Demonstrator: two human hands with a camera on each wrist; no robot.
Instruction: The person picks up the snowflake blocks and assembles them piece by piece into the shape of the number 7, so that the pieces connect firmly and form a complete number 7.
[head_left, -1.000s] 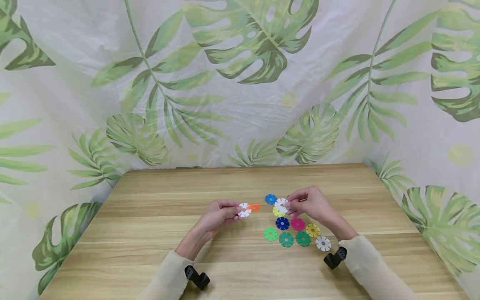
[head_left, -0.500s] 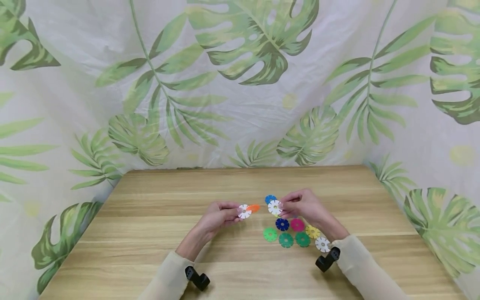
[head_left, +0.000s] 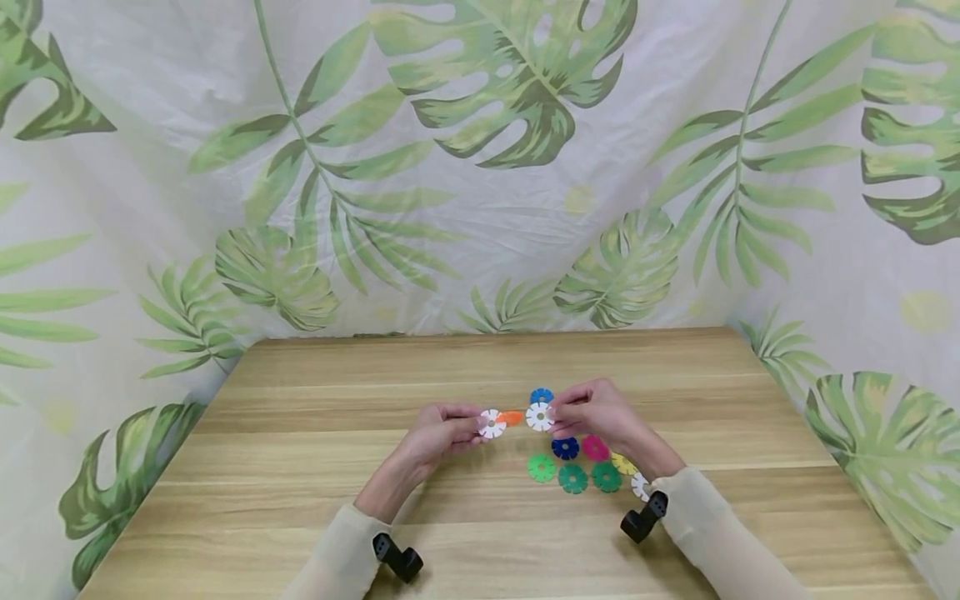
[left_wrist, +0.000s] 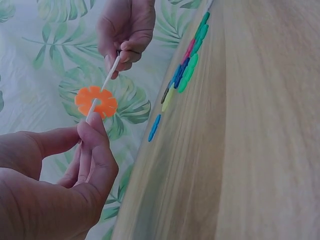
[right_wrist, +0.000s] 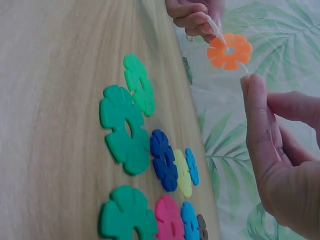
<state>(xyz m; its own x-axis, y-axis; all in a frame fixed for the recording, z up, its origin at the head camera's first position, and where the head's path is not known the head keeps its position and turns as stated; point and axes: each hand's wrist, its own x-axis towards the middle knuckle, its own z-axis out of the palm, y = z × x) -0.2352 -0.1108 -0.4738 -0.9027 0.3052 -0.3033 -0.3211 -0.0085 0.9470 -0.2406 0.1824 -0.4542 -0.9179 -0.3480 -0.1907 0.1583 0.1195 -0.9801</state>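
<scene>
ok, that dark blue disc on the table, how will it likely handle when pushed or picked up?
The dark blue disc probably slides rather than rolls or tips: it lies flat on the table. It looks light, being thin, notched and holed at the centre. Likely stiff too: a similar white disc, pinched by the right hand, shows no sag.

Wood-grain table (head_left: 480, 533), whitish cloth (head_left: 502, 242) behind it, printed with green leaves (head_left: 536, 96) and faint yellow dots (head_left: 579, 200)
</scene>
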